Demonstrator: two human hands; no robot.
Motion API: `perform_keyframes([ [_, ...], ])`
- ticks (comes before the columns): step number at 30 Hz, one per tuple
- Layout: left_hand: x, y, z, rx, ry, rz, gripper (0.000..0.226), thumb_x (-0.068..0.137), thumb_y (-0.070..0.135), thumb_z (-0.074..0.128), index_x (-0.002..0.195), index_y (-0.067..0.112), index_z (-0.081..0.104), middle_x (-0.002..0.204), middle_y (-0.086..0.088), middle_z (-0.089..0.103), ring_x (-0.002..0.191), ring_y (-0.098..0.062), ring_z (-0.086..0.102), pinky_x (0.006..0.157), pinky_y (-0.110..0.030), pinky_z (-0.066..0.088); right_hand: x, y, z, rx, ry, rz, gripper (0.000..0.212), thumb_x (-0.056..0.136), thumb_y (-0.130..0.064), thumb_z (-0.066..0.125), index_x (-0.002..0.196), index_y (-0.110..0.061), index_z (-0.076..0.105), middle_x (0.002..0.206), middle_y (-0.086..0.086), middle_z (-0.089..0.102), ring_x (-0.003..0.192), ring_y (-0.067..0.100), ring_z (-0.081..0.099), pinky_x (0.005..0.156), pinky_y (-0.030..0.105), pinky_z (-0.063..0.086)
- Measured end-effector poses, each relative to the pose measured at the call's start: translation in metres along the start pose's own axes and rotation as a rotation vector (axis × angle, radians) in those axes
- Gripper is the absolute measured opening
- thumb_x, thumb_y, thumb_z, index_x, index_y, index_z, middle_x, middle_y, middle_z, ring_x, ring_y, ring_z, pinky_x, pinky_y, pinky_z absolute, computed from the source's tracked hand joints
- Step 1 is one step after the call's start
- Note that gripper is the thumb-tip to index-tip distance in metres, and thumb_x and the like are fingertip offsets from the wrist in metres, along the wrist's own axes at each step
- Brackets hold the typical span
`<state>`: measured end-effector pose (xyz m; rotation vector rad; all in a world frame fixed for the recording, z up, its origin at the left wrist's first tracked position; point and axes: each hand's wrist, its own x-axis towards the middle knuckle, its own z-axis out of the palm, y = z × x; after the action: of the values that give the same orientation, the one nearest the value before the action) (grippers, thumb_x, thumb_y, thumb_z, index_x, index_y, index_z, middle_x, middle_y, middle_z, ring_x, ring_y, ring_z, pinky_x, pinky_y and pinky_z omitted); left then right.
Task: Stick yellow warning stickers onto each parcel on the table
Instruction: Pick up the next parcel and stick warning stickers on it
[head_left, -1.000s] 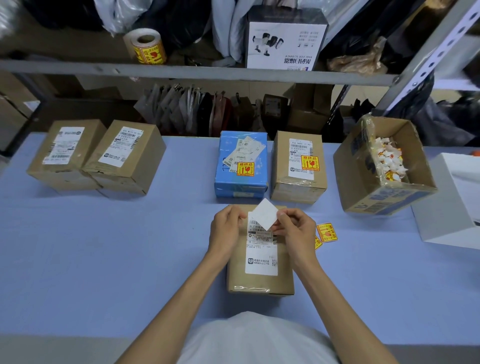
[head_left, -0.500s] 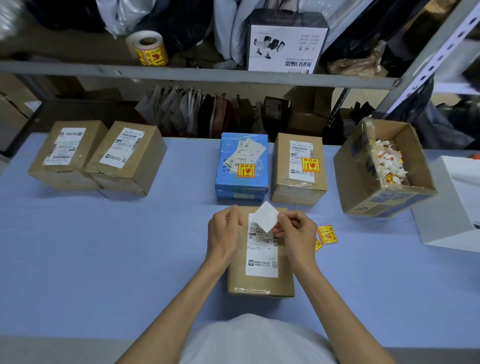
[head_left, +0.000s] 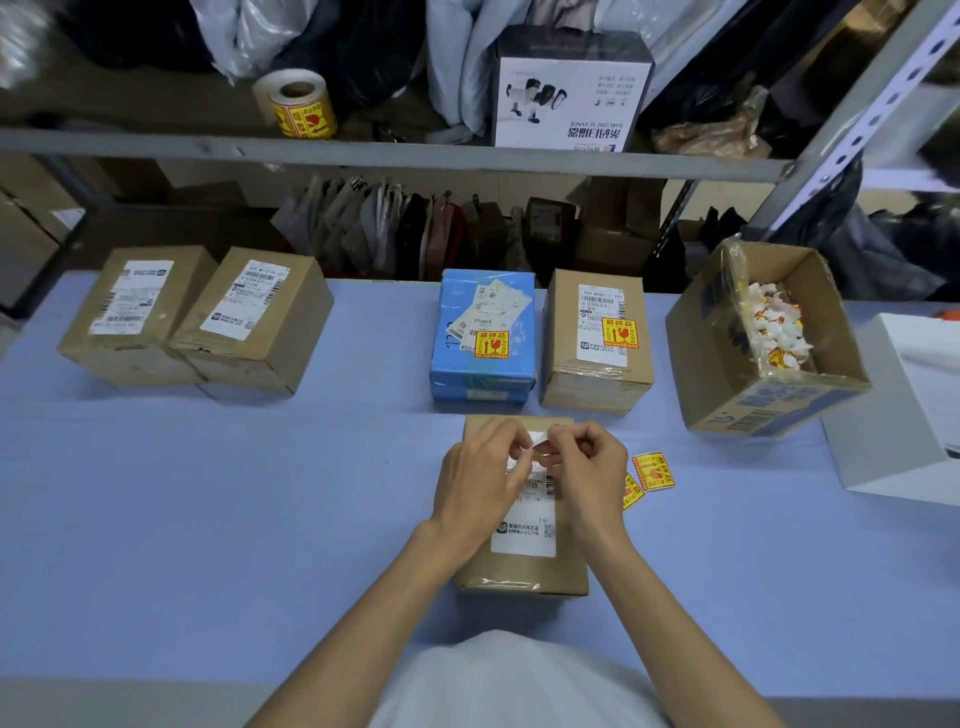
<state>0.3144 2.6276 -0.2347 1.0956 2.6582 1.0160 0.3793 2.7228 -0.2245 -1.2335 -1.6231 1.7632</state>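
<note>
I wear a plain white shirt (head_left: 519, 680), a rounded fold of it showing at 6 o'clock. My left forearm (head_left: 374, 613), at 7 o'clock, and right forearm (head_left: 675, 623), at 5 o'clock, are bare, as are my left grip (head_left: 480, 478) and right grip (head_left: 592, 467).

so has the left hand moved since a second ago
Yes: the left hand has slid right over the nearest parcel, closing on the right hand.

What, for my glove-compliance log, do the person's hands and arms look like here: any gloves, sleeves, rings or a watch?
No gloves: the left hand and right hand are both bare. The forearms are bare too, with no sleeve showing down to the frame's bottom edge. No watch or bracelet shows on either wrist, and no ring is plainly visible. The only clothing in view is a white top.
</note>
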Motion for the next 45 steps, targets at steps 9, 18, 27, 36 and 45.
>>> perform_keyframes([
  [9, 0.004, -0.008, -0.001, -0.677, -0.069, -0.521, 0.006, 0.089, 0.023, 0.064, 0.087, 0.018, 0.067, 0.09, 0.003, 0.069, 0.09, -0.012, 0.064, 0.073, -0.02, 0.05, 0.011, 0.0, -0.012, -0.057, -0.007, -0.019, 0.004, 0.084, -0.013, 0.069, 0.084, -0.015, 0.066, 0.08, 0.004, 0.066, 0.073, 0.02, 0.061, 0.06, 0.026, 0.051],
  [18, 0.002, -0.019, 0.006, -0.722, -0.049, -0.645, 0.009, 0.085, 0.029, 0.068, 0.086, 0.021, 0.073, 0.091, 0.002, 0.073, 0.089, -0.017, 0.068, 0.081, -0.038, 0.057, 0.011, 0.002, -0.017, -0.056, -0.043, -0.047, 0.01, 0.081, -0.003, 0.073, 0.079, -0.012, 0.067, 0.074, 0.006, 0.069, 0.06, 0.007, 0.062, 0.057, 0.018, 0.052],
  [27, -0.004, -0.009, 0.001, -0.68, -0.057, -0.597, 0.003, 0.085, 0.027, 0.069, 0.085, 0.025, 0.069, 0.092, 0.007, 0.07, 0.09, -0.008, 0.064, 0.078, -0.025, 0.052, 0.006, 0.007, -0.038, -0.016, -0.1, -0.03, 0.006, 0.081, 0.002, 0.07, 0.083, -0.002, 0.066, 0.071, 0.01, 0.067, 0.054, 0.004, 0.059, 0.051, 0.015, 0.046],
  [36, -0.029, 0.007, 0.014, -0.722, -0.14, -0.722, 0.012, 0.084, 0.024, 0.071, 0.092, 0.018, 0.065, 0.093, 0.002, 0.067, 0.087, -0.009, 0.063, 0.07, -0.019, 0.049, -0.018, 0.022, -0.049, -0.052, -0.144, -0.027, 0.009, 0.08, 0.0, 0.072, 0.078, -0.006, 0.066, 0.073, 0.006, 0.069, 0.062, 0.005, 0.064, 0.053, 0.016, 0.05],
  [45, -0.035, 0.011, 0.011, -0.735, -0.084, -0.713, 0.008, 0.073, 0.019, 0.08, 0.072, 0.019, 0.072, 0.079, 0.007, 0.07, 0.078, -0.009, 0.061, 0.07, -0.02, 0.047, -0.026, 0.034, -0.051, -0.156, -0.019, -0.084, 0.01, 0.077, -0.014, 0.077, 0.078, -0.024, 0.074, 0.093, -0.004, 0.068, 0.081, 0.013, 0.066, 0.073, 0.031, 0.053],
])
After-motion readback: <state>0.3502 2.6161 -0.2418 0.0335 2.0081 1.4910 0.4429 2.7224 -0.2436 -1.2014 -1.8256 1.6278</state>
